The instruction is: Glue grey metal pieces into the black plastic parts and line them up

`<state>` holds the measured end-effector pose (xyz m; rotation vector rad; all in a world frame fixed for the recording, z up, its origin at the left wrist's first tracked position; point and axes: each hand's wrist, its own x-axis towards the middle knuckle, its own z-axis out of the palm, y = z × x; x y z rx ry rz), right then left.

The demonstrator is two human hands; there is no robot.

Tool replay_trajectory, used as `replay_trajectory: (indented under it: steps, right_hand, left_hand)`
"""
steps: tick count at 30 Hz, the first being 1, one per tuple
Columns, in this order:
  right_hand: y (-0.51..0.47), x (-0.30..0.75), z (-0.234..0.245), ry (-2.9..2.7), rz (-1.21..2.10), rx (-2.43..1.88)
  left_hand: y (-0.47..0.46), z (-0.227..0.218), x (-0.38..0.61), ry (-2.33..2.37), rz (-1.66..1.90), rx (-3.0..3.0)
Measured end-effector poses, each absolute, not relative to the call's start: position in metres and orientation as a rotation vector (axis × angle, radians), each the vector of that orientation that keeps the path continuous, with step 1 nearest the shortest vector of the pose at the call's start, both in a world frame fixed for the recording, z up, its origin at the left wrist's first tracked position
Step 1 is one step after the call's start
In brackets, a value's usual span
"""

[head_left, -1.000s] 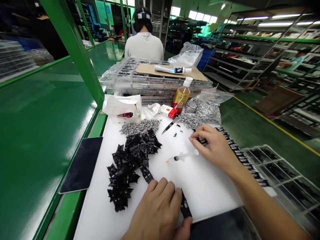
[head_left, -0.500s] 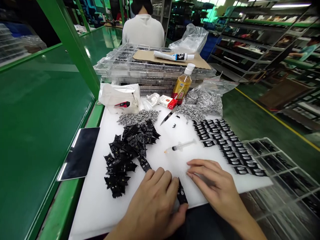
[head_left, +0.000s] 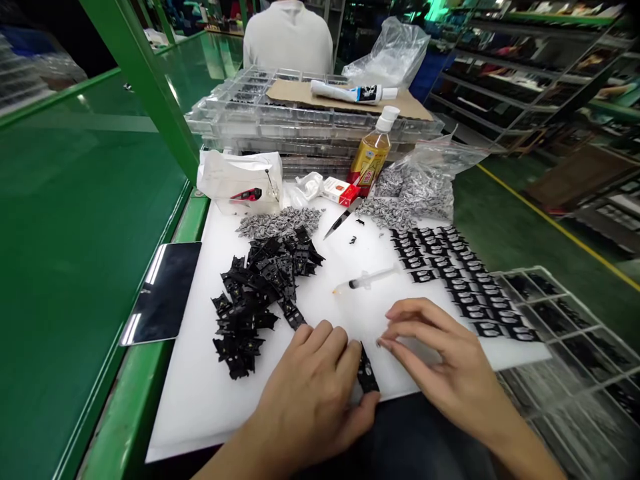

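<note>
My left hand (head_left: 315, 390) rests on the white board (head_left: 210, 400) near its front edge, fingers curled, pinching a small black plastic part (head_left: 367, 377) between thumb and fingers. My right hand (head_left: 440, 363) lies just to the right of that part, fingers stretched out and slightly apart, holding nothing. A heap of black parts (head_left: 260, 293) lies left of my hands. Rows of finished black parts (head_left: 450, 273) run along the board's right side. A syringe (head_left: 367, 280) lies between them.
Grey metal pieces (head_left: 280, 223) and a bag of them (head_left: 420, 190) sit at the back with a knife (head_left: 343, 219), bottle (head_left: 373, 153), red box (head_left: 340, 191), stacked clear trays (head_left: 300, 127). A dark tablet (head_left: 160, 293) lies left; clear tray (head_left: 575, 347) right. A person (head_left: 287, 37) sits beyond.
My right hand drew back from the rows of parts at the far right to the board's front, beside my left hand. The view tilted down slightly.
</note>
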<state>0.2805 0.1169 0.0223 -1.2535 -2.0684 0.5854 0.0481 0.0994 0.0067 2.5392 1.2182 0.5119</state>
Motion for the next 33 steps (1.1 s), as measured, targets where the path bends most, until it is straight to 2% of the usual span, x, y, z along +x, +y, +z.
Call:
replay_trajectory:
  steps: [6, 18, 26, 33]
  right_hand:
    - [0.097, 0.265, 0.025, -2.141, 0.79, -1.152]
    - [0.099, 0.257, 0.027, -2.265, 0.744, -1.232]
    - [0.107, 0.284, 0.023, -2.061, 0.695, -1.235]
    - [0.122, 0.292, 0.013, -2.382, 0.586, -1.015]
  left_hand:
    - [0.099, 0.009, 0.048, 1.195, 0.512, 2.532]
    - [0.099, 0.009, 0.049, 1.195, 0.537, 2.557]
    - [0.101, 0.017, 0.044, 1.088, 0.543, 2.472]
    - [0.101, 0.015, 0.042, 1.122, 0.696, 2.401]
